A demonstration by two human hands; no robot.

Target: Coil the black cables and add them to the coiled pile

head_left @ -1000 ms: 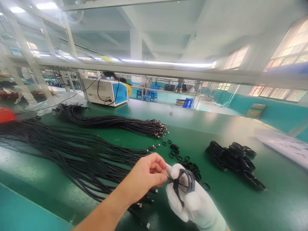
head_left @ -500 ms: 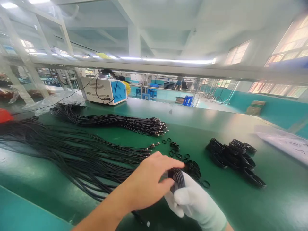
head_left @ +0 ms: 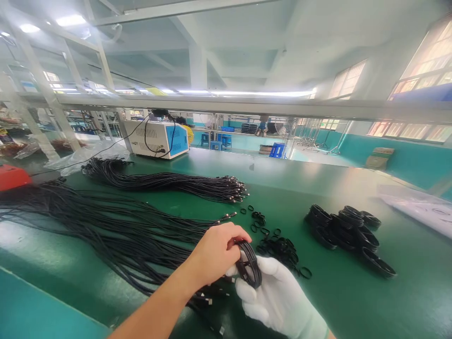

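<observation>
A small coil of black cable [head_left: 251, 266] is held between both hands above the green table. My left hand [head_left: 216, 252], bare, pinches the coil's upper left side with thumb and fingers. My right hand [head_left: 278, 294], in a white glove, grips the coil from the right and below, its fingers curled around the lower edge. Just beyond the hands lies a pile of small black rings [head_left: 282, 249], with a few loose ones around it. Long black cables [head_left: 141, 230] stretch from the left up to and under my left forearm.
Another bundle of black cables [head_left: 169, 181] lies farther back. Finished-looking black coils [head_left: 342, 228] are heaped at the right, near a plastic bag [head_left: 416, 202]. A white and blue machine [head_left: 157, 138] stands at the back left, a red object [head_left: 14, 177] at the far left.
Both hands have shifted slightly; the coil has turned so its open loop faces the camera more. My left fingers have moved left and closed on its edge. The camera view has tilted up a little.
</observation>
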